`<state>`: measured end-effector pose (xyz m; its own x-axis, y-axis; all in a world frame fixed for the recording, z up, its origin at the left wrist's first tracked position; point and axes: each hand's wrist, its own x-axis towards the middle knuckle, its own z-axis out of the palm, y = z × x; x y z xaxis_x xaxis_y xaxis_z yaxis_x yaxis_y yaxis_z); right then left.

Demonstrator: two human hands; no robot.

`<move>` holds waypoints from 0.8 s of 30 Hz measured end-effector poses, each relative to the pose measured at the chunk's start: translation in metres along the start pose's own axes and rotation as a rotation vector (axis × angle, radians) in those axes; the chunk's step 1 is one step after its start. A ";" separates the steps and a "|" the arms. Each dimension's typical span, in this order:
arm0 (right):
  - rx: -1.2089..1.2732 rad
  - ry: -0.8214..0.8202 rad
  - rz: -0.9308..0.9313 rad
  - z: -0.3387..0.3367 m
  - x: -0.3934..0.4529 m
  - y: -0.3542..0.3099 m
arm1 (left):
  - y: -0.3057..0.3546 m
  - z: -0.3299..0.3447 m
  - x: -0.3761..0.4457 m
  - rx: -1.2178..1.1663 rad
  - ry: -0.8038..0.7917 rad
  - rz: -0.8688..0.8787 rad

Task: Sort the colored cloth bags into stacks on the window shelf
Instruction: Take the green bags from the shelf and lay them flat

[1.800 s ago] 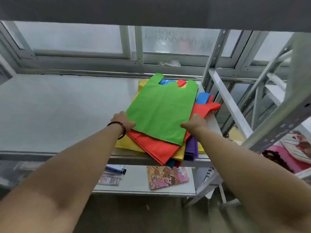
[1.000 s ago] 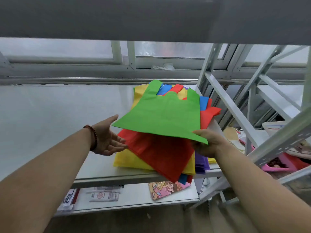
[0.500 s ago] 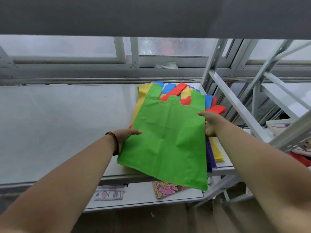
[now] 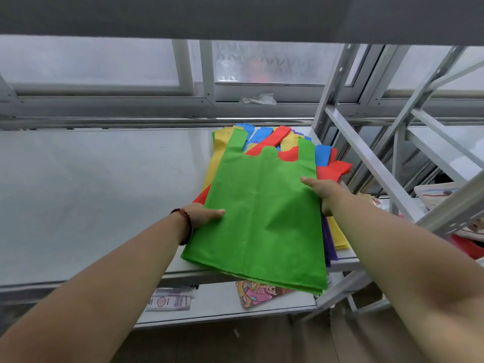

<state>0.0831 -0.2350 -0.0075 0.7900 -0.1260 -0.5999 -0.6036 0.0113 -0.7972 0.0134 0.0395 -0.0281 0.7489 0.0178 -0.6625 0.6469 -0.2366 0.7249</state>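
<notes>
A green cloth bag point(image 4: 262, 218) is held flat above a mixed pile of bags point(image 4: 282, 140) at the right end of the white window shelf point(image 4: 91, 192). My left hand point(image 4: 203, 214) grips its left edge, thumb on top. My right hand point(image 4: 323, 193) grips its right edge, thumb on top. The bag's bottom hangs over the shelf's front edge. Under it lie yellow, red, blue and purple bags, mostly hidden.
The shelf's left part is bare white surface. A grey metal rack point(image 4: 379, 166) with slanted struts stands right of the pile. A lower shelf holds a cartoon-print pouch point(image 4: 259, 294) and a packet point(image 4: 170, 299). Frosted window panes and a frame run behind.
The green bag was lifted off the pile by my right hand, then taken at both edges and drawn toward me over the shelf's front. In the last half second it barely moved.
</notes>
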 end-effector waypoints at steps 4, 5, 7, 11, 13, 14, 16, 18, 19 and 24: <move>-0.010 -0.110 0.019 -0.004 -0.005 -0.002 | -0.006 0.004 -0.001 0.055 0.079 0.096; 0.014 -0.151 -0.007 -0.007 -0.009 -0.003 | -0.009 0.004 -0.004 0.074 0.100 0.130; 0.094 -0.254 -0.090 -0.017 -0.022 -0.003 | -0.016 0.005 -0.012 0.128 0.154 0.225; 0.225 -0.408 -0.300 -0.041 -0.060 -0.004 | -0.030 0.015 -0.040 0.009 0.168 0.351; 0.235 -0.417 -0.397 -0.058 -0.085 -0.006 | -0.035 0.024 -0.058 -0.105 0.080 0.342; 0.222 -0.429 -0.439 -0.069 -0.098 -0.007 | -0.038 0.031 -0.069 -0.160 0.019 0.323; 0.173 -0.459 -0.504 -0.096 -0.123 -0.006 | -0.042 0.047 -0.089 -0.242 -0.088 0.277; 0.092 -0.442 -0.573 -0.127 -0.149 -0.002 | -0.046 0.069 -0.108 -0.251 -0.148 0.262; 0.052 -0.423 -0.608 -0.143 -0.162 0.001 | -0.047 0.081 -0.119 -0.218 -0.174 0.263; -0.022 -0.323 -0.710 -0.233 -0.220 0.018 | -0.038 0.154 -0.159 -0.068 -0.343 0.329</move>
<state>-0.1273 -0.4382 0.1258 0.9780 0.1995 0.0609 0.0589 0.0162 -0.9981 -0.1526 -0.1041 0.0206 0.8323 -0.3719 -0.4112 0.3997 -0.1115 0.9099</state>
